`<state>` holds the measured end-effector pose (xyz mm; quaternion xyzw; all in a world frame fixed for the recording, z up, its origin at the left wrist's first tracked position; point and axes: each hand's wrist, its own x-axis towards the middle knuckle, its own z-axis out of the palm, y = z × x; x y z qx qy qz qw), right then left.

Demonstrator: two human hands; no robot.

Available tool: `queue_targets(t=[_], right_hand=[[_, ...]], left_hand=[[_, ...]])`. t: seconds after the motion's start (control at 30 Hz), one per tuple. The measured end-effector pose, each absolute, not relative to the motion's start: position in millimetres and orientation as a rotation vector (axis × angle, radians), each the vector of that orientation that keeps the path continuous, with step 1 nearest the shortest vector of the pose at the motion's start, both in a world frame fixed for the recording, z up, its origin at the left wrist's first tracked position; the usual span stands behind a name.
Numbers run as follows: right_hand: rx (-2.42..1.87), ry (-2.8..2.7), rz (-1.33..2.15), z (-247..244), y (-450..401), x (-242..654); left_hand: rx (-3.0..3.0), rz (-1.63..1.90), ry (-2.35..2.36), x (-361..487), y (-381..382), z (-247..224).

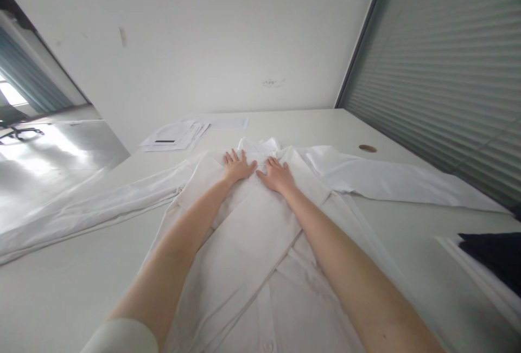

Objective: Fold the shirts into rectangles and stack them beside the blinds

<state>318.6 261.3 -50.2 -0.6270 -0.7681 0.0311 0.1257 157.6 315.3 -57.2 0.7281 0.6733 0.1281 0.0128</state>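
Note:
A white long-sleeved shirt (244,233) lies on the white table (57,299), its collar toward the wall. One sleeve stretches out to the left and another to the right. My left hand (239,166) rests on the shirt just below the collar, fingers spread. Beside it, my right hand (277,174) lies on the same part of the cloth, fingers apart. The two thumbs point toward each other with a small gap between them. Buttons show on the front of the shirt near the bottom of the view.
Papers (175,135) with a small black strip lie at the back left. A round hole (367,148) is in the tabletop at the back right. Folded dark cloth (494,255) lies on white items at the right edge. Blinds (448,71) border the right side.

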Motion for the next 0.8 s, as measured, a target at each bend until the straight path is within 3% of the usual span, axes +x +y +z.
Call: queue_targets(t=[0.3,0.47,0.8], right_hand=[[-1.803,-2.214,0.094,-47.6,262.2,321.0],[-1.781,-2.194,0.056,-48.8,261.4,321.1],[-1.807,-2.189,0.049,-50.2,264.9,319.7]], left_hand=[[2.391,0.719,1.902,142.8,293.4,-36.2],[2.484,0.419,1.804,123.4,230.4,-22.3],[2.659,0.176,1.649,62.4,91.7,-9.9]])
